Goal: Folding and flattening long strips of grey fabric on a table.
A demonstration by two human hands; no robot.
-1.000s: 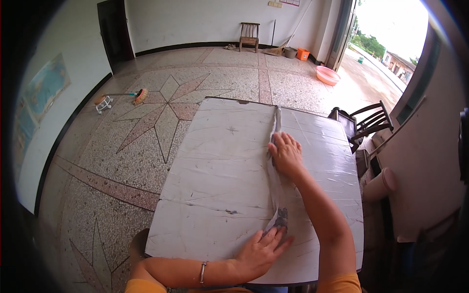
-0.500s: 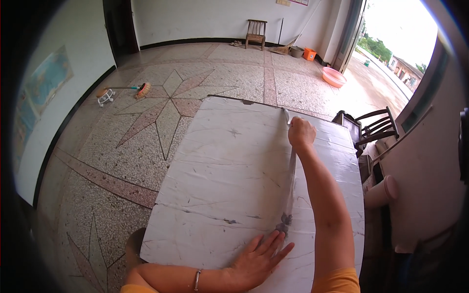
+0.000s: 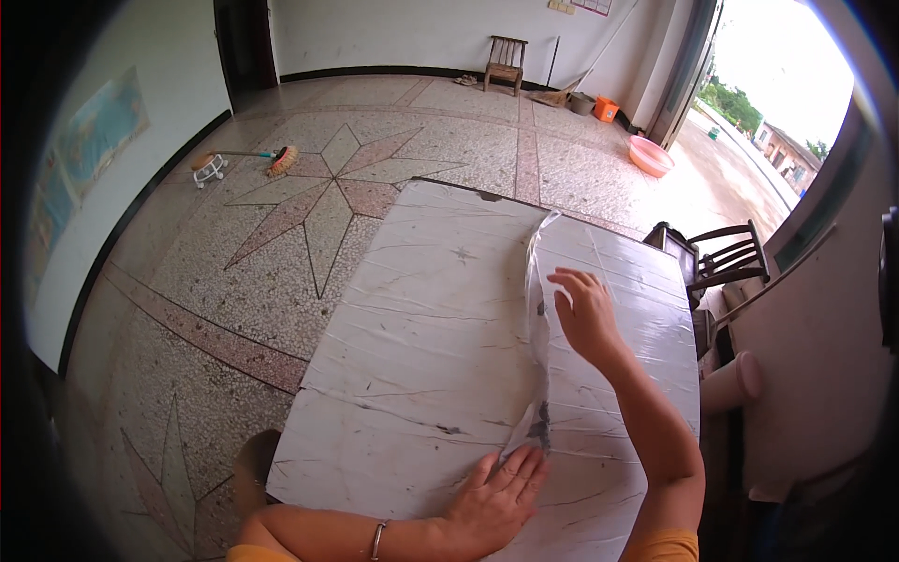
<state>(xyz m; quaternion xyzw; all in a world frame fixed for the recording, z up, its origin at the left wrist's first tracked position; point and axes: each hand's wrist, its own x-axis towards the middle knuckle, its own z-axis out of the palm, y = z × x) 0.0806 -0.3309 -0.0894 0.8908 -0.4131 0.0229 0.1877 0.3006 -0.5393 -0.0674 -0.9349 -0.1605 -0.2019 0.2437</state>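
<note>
A table covered in wrinkled white film [image 3: 412,309] stands before me, marked with creases, scuffs and small dark spots. Down its right half runs a long, loose, crinkled strip of whitish film [image 3: 537,318], its far end curling up near the table's back edge. My left hand [image 3: 501,496] lies flat, fingers stretched, over the strip's near end. Beside its fingertips a dark grey patch [image 3: 538,423] shows. To the right of the strip, my right hand [image 3: 588,314] hovers over the film with thumb and fingers loosely bent and apart, and nothing shows in it.
At the table's right stand a dark wooden chair [image 3: 730,258] and a pale bucket [image 3: 735,382]. Farther off are a pink basin [image 3: 650,157], an orange bin [image 3: 606,110] and a small wooden chair [image 3: 506,64]. A brush with a long handle [image 3: 281,161] lies on the patterned floor at left.
My right hand has let go of the strip's far end and come back nearer to me. The strip, taut before, now lies slack and wavy. My left hand stays almost in place.
</note>
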